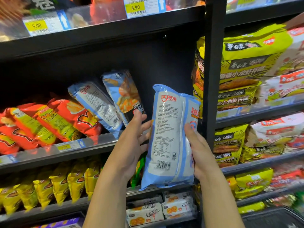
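Note:
A light blue and white snack bag [167, 137] stands upright in front of the shelf, its printed back and barcode facing me. My right hand [199, 150] grips its right edge, thumb on the back of the bag. My left hand [133, 142] is at the bag's left edge with straight, spread fingers touching it. Two more blue bags [105, 102] of the same kind lean to the left on the middle shelf [92, 142] just behind my left hand.
Red and yellow chip bags [49, 122] lean at the left of the middle shelf. Yellow bags [57, 185] fill the shelf below. A black upright post [212, 71] divides this bay from yellow-green noodle packs [243, 68] at the right. Price tags line the shelf edges.

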Tool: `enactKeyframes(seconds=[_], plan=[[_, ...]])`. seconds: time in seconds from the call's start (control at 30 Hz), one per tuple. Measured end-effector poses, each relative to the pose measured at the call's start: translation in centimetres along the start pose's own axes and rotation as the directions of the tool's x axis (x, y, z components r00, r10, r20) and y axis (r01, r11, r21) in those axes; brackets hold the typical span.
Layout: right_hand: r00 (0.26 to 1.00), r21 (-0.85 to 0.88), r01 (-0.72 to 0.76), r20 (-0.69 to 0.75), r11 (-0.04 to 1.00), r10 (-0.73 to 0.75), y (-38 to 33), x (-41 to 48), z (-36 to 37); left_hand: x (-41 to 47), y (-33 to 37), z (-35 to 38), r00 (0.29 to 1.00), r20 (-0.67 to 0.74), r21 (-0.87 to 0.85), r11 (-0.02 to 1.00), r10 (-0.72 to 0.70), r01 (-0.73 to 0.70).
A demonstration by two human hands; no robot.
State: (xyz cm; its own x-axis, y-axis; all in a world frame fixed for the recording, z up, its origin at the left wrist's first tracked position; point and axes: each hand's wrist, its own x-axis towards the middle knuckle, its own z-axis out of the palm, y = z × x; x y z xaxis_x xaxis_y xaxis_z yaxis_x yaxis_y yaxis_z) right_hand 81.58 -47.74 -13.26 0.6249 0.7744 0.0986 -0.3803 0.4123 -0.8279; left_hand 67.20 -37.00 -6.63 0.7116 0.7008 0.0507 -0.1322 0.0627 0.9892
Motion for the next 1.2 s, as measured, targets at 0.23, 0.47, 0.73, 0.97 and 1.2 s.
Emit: enactKeyframes(seconds=[0.23, 0.47, 0.73, 0.97, 1.2], plan=[[0.999, -0.255, -0.001, -0.050, 0.967, -0.012, -0.3, -0.5, 1.8, 0.6, -1.3, 1.4, 0.999, 0.003, 0.238, 0.970, 0.048, -0.048], [0.998, -0.205, -0.009, 0.067, 0.979, 0.023, -2.8, -1.2, 0.4, 0.7, -1.4, -0.1, 0.985, -0.025, -0.105, 0.981, -0.169, 0.165], [0.992, -0.340, 0.069, 0.124, 0.938, -0.028, -3.1, -1.8, 0.8, 0.6, -2.2, 0.0, 0.992, -0.026, -0.243, 0.963, -0.125, 0.115], [0.985, -0.346, 0.099, 0.168, 0.933, -0.042, -2.3, -1.8, 0.4, 0.5, -2.8, 0.4, 0.970, -0.039, 0.097, 0.967, 0.241, -0.236], [0.971, -0.456, 0.222, 0.187, 0.862, -0.151, -2.2, -1.6, -2.1, -0.1, -3.1, -1.5, 0.936, 0.185, 0.203, 0.920, 0.300, -0.336]])
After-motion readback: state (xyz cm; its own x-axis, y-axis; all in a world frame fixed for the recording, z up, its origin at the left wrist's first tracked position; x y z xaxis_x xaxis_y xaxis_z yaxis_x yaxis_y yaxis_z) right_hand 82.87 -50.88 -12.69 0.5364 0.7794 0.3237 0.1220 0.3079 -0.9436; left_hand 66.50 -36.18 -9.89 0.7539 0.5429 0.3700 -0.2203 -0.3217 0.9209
